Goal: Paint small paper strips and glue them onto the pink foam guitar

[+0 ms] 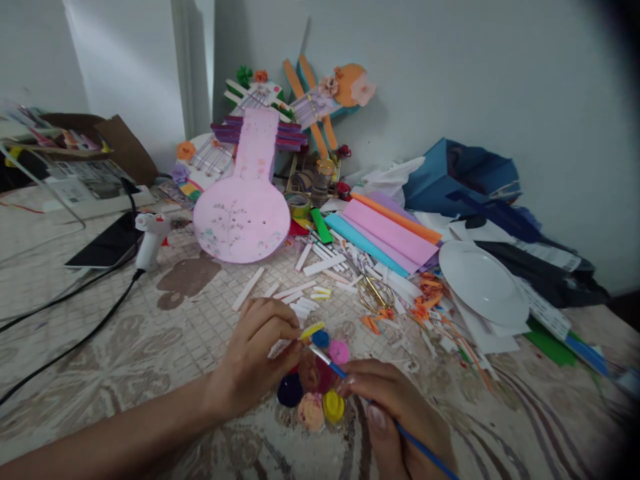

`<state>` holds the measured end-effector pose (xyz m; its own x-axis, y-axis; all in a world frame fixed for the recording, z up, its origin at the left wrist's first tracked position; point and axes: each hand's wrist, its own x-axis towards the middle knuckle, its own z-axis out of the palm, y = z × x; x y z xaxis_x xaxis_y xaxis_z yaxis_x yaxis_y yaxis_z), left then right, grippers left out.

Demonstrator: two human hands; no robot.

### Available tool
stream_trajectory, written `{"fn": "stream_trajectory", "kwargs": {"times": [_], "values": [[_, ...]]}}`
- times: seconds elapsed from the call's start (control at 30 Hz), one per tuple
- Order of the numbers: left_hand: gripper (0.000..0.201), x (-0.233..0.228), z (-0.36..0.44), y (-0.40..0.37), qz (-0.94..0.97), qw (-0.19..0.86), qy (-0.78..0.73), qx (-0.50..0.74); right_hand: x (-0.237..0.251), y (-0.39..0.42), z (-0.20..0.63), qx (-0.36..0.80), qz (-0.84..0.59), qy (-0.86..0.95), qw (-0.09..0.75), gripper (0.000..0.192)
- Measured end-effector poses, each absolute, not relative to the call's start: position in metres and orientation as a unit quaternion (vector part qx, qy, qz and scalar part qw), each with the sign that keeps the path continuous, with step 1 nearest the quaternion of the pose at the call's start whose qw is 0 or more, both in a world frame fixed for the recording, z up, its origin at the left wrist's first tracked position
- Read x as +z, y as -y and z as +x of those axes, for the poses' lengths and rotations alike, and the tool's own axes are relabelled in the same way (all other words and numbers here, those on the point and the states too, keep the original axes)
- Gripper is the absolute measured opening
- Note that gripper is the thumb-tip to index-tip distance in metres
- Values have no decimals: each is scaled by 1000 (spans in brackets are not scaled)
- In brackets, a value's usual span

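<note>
Between the fingertips of my left hand [265, 353] is pinched a small yellow-painted strip [313, 330]. My right hand [395, 413] is closed around a blue-handled paintbrush [327, 360], its bristles close to the strip's near end. Beneath both hands lies a palette of round paint wells, with yellow paint [333, 405], peach paint [311, 411], dark blue paint [290, 390], pink paint [339, 351] and blue paint [321, 339]. Just beyond, several white strips [304, 305] and a couple of yellow-painted pieces [321, 293] rest on the patterned tablecloth.
A pink guitar-shaped craft [245, 217] stands at the back, more decorated crafts behind it. On the left are a glue gun [151, 240] with a black cord and a tablet [103, 241]. Scissors [375, 293], coloured paper [385, 230], orange scraps and a white plate [480, 280] lie right.
</note>
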<state>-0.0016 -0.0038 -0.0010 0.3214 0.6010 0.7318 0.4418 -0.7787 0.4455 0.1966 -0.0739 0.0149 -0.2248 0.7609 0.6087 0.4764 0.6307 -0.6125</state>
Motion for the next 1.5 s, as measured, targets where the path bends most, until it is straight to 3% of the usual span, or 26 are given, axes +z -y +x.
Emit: {"fn": "stream_trajectory", "kwargs": {"times": [0.13,0.27,0.37,0.53,0.93,1.2,1.5], "values": [[20,-2,-2,3,807,106,-324,483,17,74,196,157,-391,774,473,30],[8,-2,-5,-3,711,305,-421,474,18,70,197,166,-393,710,560,24],[15,-1,-6,-11,591,475,-478,442,13,67,199,184,-445,610,629,22],[18,3,-5,-17,497,552,-507,437,1,64,207,245,-502,565,607,19],[19,1,-6,-24,507,535,-500,454,4,53,210,203,-502,607,581,19],[17,8,-6,-56,717,295,-519,359,4,42,219,205,-529,581,583,20],[13,0,25,-66,846,155,-438,261,8,41,223,200,-524,579,592,19]]}}
